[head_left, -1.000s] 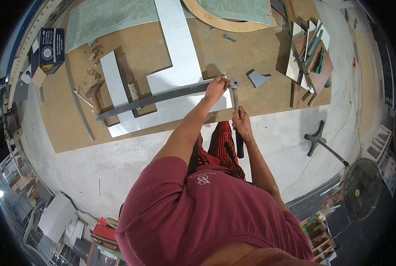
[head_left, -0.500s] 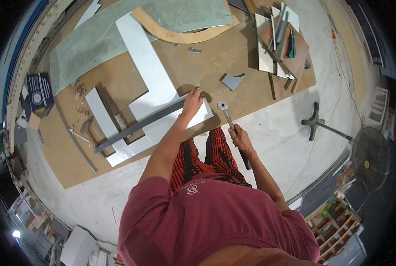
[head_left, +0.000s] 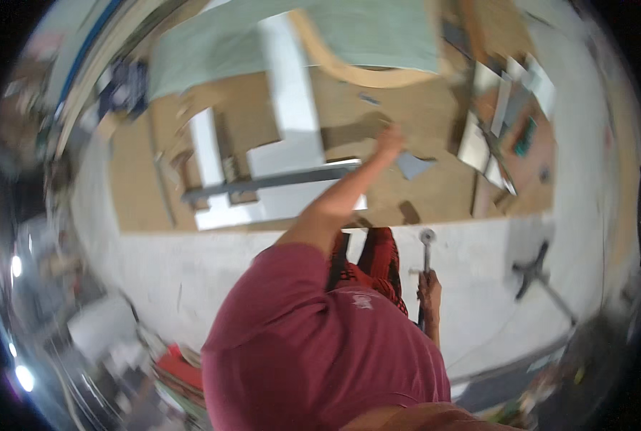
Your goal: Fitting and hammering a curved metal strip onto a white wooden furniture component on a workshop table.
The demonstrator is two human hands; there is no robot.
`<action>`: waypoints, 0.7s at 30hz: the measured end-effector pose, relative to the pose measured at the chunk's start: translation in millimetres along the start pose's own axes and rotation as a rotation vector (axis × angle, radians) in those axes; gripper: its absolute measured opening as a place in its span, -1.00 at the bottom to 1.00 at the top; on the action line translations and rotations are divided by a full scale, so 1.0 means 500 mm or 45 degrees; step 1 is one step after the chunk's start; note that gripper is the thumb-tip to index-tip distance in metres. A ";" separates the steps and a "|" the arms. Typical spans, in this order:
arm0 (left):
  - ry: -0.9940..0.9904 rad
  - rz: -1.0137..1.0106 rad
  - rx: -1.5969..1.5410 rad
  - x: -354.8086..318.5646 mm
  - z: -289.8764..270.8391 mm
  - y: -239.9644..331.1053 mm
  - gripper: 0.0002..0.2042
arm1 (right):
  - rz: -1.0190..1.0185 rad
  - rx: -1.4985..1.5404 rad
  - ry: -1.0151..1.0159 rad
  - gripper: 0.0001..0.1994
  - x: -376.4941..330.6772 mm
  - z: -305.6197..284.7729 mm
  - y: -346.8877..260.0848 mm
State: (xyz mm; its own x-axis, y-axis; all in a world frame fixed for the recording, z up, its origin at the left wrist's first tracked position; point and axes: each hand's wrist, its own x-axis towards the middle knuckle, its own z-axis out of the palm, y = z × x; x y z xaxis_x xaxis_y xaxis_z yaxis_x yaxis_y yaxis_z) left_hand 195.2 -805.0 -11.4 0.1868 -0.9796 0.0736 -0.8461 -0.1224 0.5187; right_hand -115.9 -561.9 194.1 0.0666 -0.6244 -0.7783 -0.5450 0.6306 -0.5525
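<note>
The view is blurred by motion. My left hand reaches out over the brown board, just past the right end of a long grey metal bar and close to a small grey offcut. It looks lifted off the bar, and its fingers are too smeared to read. My right hand hangs low beside my leg over the pale floor, gripping the dark handle of a hammer whose metal head points up. White panels lie under the bar.
A green sheet and a curved wooden strip lie at the board's far side. Loose tools and offcuts crowd its right end. A black floor stand is to my right. A blue box sits far left.
My left hand has left the bar's end and moved up and right over the board. My right hand has dropped back off the board with the hammer. My head swung, blurring the view.
</note>
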 end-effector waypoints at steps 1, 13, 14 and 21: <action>-0.367 -0.417 -0.266 0.007 0.047 0.106 -0.69 | 0.112 0.084 0.084 -0.77 -0.005 -0.015 0.041; 0.443 -0.590 -0.675 -0.166 -0.315 -0.104 -0.87 | -0.113 0.135 -0.239 -0.77 0.038 -0.028 -0.123; 0.513 -0.658 -0.515 -0.200 -0.370 -0.160 -0.88 | -0.128 0.106 -0.257 -0.77 0.045 -0.017 -0.122; 0.821 -1.115 -0.150 -0.351 -0.682 -0.600 -0.84 | -0.055 -0.037 -0.284 -0.81 0.011 0.124 -0.188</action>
State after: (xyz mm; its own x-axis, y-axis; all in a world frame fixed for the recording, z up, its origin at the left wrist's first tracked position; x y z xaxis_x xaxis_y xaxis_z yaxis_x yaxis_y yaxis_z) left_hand 586.2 -541.9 110.5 0.9559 -0.2887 0.0543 -0.2461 -0.6863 0.6844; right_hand -12.7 -596.1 223.3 0.2715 -0.5312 -0.8026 -0.5611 0.5902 -0.5804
